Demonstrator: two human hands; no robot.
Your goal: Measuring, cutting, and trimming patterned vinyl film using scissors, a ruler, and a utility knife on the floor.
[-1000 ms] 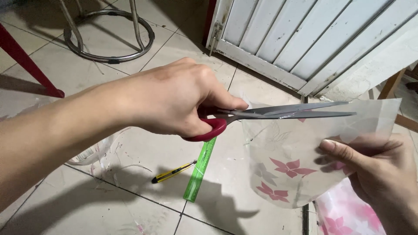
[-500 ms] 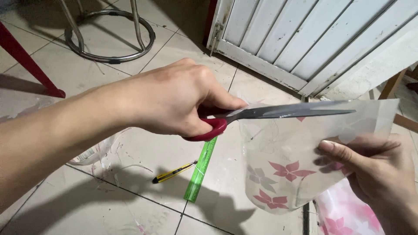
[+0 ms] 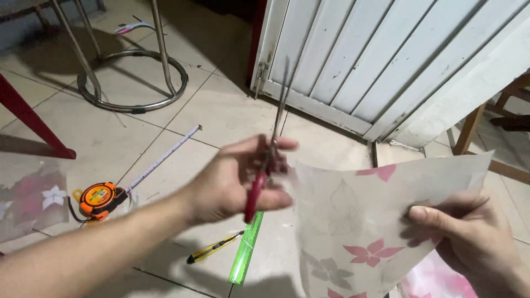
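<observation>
We see the left hand [image 3: 232,185] closed around red-handled scissors [image 3: 269,154], blades pointing up and blurred, just beside the left edge of a translucent sheet [image 3: 364,221] printed with pink and grey flowers. The right hand [image 3: 469,237] pinches that sheet at its right side, holding it above the tiled floor [image 3: 221,110]. Below lie a green ruler [image 3: 245,248], a yellow utility knife [image 3: 212,248] and an orange tape measure [image 3: 99,198].

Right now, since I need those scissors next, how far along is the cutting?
Looks done: the translucent flower-printed sheet has a clean left edge. In hand: the left hand holds the red-handled scissors upright, off the sheet; the right hand pinches it. Left: cannot tell whether more cuts follow.
</observation>
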